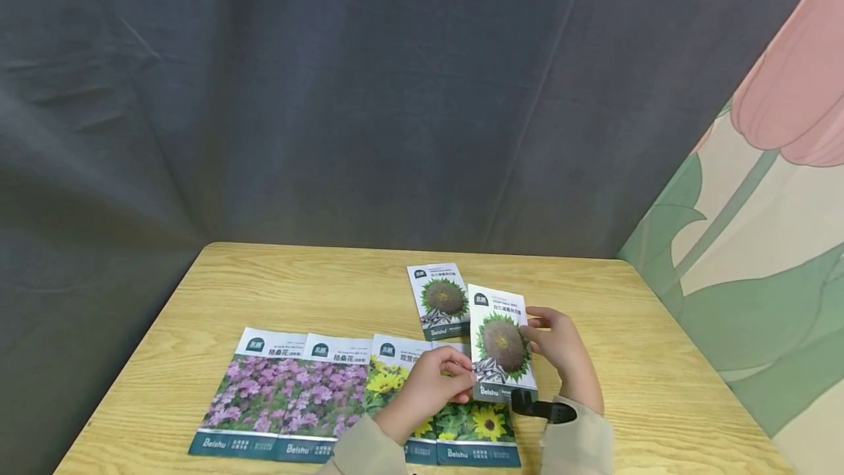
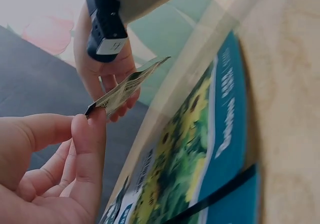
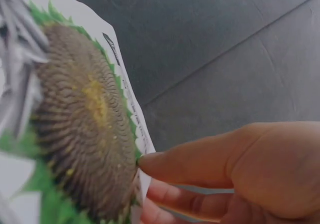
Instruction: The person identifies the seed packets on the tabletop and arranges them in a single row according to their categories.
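Observation:
A sunflower seed packet (image 1: 502,343) is held up above the table, its front with a large brown seed head facing me. My right hand (image 1: 563,354) pinches its right edge between thumb and fingers; the thumb (image 3: 175,164) lies on the front in the right wrist view. My left hand (image 1: 431,387) pinches the packet's lower left edge, and in the left wrist view the packet (image 2: 127,91) appears nearly edge-on. A matching sunflower packet (image 1: 443,299) lies flat just behind. Two yellow-flower packets (image 1: 471,427) lie beneath the hands, partly covered by them and the held packet.
Two purple-flower seed packets (image 1: 244,394) lie at the left, in one overlapping row with the yellow-flower ones. The wooden table (image 1: 633,358) ends at a dark curtain (image 1: 395,130) behind and a painted wall (image 1: 745,277) on the right.

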`<state>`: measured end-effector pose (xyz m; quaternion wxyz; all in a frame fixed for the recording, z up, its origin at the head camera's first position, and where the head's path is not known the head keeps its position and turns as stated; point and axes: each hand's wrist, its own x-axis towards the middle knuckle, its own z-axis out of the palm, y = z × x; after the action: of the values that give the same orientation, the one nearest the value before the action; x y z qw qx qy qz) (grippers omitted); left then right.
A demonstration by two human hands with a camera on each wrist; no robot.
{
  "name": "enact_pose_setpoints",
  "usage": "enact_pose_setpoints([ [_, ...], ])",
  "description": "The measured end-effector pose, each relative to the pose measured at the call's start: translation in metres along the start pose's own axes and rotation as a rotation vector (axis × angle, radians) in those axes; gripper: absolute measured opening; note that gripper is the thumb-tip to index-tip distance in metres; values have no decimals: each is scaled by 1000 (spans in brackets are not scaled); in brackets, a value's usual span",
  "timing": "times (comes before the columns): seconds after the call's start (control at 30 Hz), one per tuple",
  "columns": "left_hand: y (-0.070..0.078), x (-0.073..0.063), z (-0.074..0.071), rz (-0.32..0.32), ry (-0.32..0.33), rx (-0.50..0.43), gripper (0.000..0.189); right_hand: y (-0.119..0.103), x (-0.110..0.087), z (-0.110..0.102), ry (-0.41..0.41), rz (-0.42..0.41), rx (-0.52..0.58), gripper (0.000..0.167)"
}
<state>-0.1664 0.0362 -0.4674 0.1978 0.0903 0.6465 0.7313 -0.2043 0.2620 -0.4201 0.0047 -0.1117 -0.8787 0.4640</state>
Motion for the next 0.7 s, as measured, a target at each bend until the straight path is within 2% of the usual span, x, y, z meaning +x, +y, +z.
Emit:
enact_pose_setpoints([
  [0.2, -2, -4, 10, -5, -25, 36, 11, 6, -2, -10, -22, 48, 31, 44],
  [0.3, -5, -5, 16, -26, -37, 57, 10, 9, -3, -14, -27, 59, 39, 45],
  [0.5, -15, -9, 27, -72, -68, 38, 9, 14, -5, -18, -22, 82, 24, 45],
  [0.7, -21, -11, 34, -53, -74, 35, 11, 17, -7, -21, -34, 101, 6, 47],
])
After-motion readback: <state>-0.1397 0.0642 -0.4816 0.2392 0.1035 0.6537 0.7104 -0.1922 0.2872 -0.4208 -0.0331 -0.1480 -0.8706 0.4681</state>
